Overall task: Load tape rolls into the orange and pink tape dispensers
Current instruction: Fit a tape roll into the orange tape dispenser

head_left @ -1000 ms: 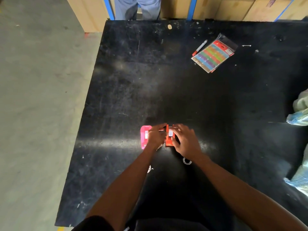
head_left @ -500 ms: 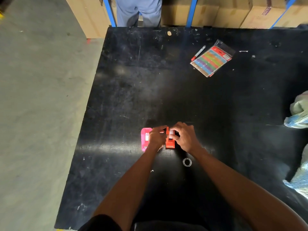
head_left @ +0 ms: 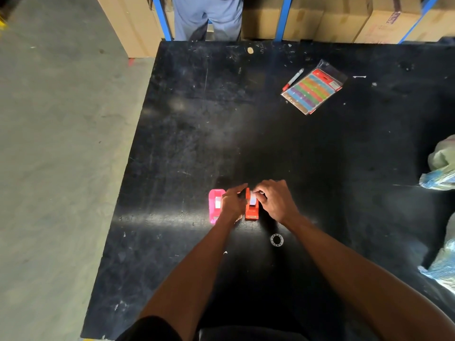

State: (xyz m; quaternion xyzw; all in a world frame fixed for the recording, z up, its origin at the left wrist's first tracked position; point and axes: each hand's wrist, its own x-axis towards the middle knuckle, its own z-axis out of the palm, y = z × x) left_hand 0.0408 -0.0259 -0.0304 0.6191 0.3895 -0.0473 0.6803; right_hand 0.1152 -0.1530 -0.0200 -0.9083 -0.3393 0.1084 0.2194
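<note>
An orange tape dispenser point(head_left: 251, 210) stands on the black table point(head_left: 246, 134) between my hands, with a white tape roll showing in its top. My left hand point(head_left: 231, 203) grips its left side. My right hand point(head_left: 274, 201) is closed over its right side, fingertips pinching at the white tape. A pink tape dispenser point(head_left: 214, 205) lies just left of my left hand, with white tape visible in it. A small clear tape roll point(head_left: 276, 240) lies flat on the table below my right hand.
A packet of coloured strips point(head_left: 313, 90) and a red-tipped marker point(head_left: 292, 79) lie at the back right. Plastic-wrapped bundles point(head_left: 440, 168) sit at the right edge. A person in blue trousers point(head_left: 208, 18) stands behind the table by cardboard boxes. The table's left edge drops to a concrete floor.
My right hand has shifted slightly up and right off the loose clear roll, which now shows fully. Both hands stay on the orange dispenser.
</note>
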